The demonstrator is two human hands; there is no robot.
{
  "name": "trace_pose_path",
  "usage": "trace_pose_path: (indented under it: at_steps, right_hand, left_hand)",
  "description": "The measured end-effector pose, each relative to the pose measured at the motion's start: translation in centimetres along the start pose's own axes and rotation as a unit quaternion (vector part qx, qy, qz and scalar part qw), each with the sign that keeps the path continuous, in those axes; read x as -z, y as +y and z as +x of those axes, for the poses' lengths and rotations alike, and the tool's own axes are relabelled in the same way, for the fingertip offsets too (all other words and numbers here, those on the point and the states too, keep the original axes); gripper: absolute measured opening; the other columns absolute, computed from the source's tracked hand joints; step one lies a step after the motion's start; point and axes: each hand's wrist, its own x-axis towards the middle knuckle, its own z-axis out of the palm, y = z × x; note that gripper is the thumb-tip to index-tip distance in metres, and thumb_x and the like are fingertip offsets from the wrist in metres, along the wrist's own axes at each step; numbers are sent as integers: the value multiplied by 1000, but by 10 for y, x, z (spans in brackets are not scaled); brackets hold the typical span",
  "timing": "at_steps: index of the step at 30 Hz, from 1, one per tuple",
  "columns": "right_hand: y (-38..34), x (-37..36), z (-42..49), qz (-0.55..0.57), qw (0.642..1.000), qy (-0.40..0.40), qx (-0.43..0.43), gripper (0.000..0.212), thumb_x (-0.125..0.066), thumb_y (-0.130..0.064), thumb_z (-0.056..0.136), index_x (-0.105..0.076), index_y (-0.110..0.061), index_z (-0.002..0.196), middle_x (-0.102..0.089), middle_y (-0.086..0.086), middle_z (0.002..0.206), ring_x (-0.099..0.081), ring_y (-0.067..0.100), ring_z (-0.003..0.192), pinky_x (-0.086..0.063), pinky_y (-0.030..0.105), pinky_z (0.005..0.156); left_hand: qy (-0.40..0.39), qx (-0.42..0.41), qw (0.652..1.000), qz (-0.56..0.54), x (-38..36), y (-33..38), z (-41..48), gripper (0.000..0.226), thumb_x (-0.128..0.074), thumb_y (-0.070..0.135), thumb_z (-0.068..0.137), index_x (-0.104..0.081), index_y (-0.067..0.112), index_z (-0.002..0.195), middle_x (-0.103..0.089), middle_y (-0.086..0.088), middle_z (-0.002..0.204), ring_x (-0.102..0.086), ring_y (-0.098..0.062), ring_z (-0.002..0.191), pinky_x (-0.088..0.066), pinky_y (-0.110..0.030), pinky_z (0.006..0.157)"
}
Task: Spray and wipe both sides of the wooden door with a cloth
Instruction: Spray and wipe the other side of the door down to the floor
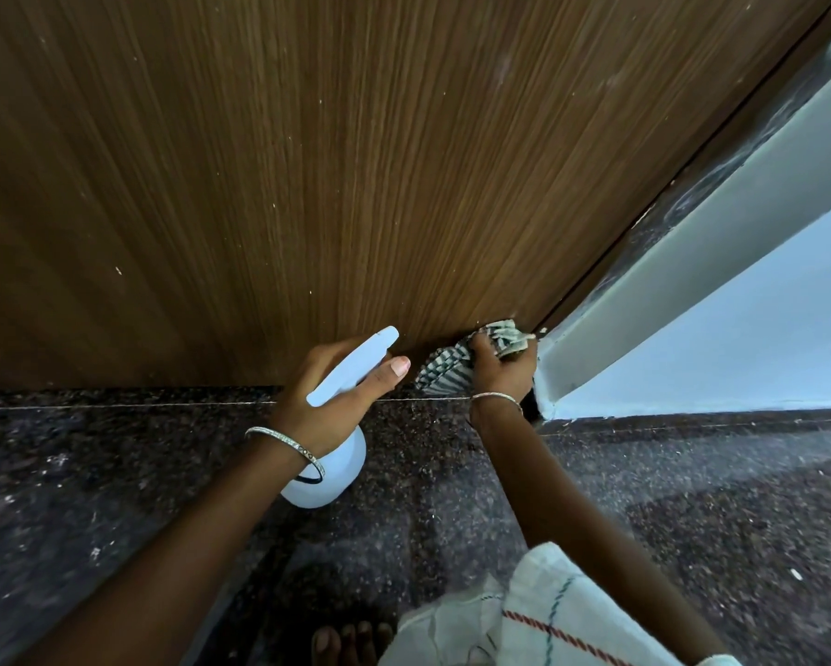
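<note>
Wood filled the upper head view: the door (308,161) ran down to a dark speckled stone floor (115,473), with a pale wall (716,329) at right. Both arms reached forward and down, each wrist wearing a bangle (286,444). The left hand (329,401) was held just above the floor, near the door's bottom edge; the right hand (500,372) was pushed into the door's lower right corner. Bare toes (351,641) and a white garment (524,617) showed at the bottom. Left fingers were wrapped round a white sprayer (341,377), thumb along its head. Right fingers clenched a striped cloth (452,367), seemingly pressed against the door, though contact was hard to judge.
</note>
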Motion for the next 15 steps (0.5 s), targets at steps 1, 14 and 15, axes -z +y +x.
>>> trace_pose_path:
  at_steps: [1,14,15]
  right_hand:
    - [0,2,-1,-73,993,-9,90,39,-83,-15,75,-62,-12,107,-67,7,105,-64,30,100,-49,32,88]
    - [21,29,13,-92,973,16,213,40,-53,6,73,-58,-2,112,-62,18,111,-58,36,104,-45,35,92]
    - [24,17,2,-78,978,20,194,48,-55,10,75,-55,1,122,-59,21,121,-54,35,113,-41,31,104]
  left_hand:
    - [-1,0,1000,-1,-1,0,0,39,-70,45,81,-74,8,92,-71,-23,88,-68,-33,86,-57,-43,70]
    - [-6,5,1000,-2,-4,3,-5,30,-70,46,79,-74,18,89,-74,-7,83,-71,-21,83,-59,-39,71]
    - [-8,8,1000,-3,-4,3,-5,27,-70,45,80,-74,20,88,-74,-5,83,-71,-19,83,-59,-37,71]
